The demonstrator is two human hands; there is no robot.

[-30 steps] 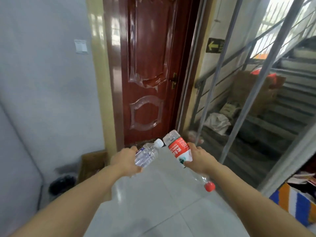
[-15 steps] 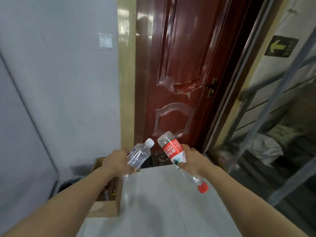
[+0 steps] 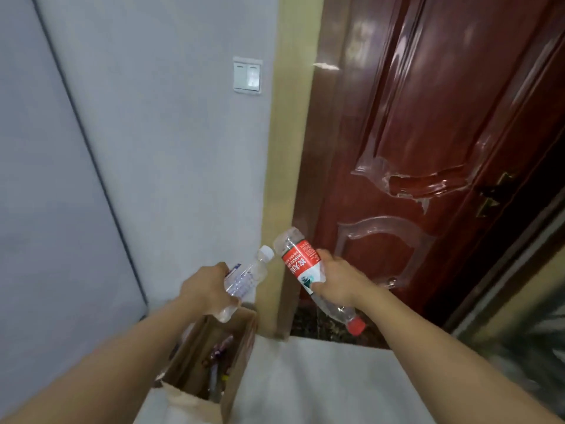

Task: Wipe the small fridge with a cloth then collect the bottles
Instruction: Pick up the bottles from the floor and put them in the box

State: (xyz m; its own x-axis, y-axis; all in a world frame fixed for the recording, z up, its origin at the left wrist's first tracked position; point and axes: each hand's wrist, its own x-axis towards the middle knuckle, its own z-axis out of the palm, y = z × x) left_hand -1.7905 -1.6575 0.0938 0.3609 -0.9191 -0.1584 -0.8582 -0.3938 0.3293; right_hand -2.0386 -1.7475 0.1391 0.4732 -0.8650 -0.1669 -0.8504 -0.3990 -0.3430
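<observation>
The left hand [image 3: 208, 286] grips a small clear bottle [image 3: 244, 278], white cap pointing far-right, above an open cardboard box [image 3: 214, 362]. Just right, the right hand [image 3: 339, 281] holds a red-labelled bottle [image 3: 302, 266] by its middle, red cap pointing near-right.

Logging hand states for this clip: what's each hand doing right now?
Left hand: grips a white-capped clear bottle.
Right hand: grips a red-labelled bottle, red cap down.
</observation>
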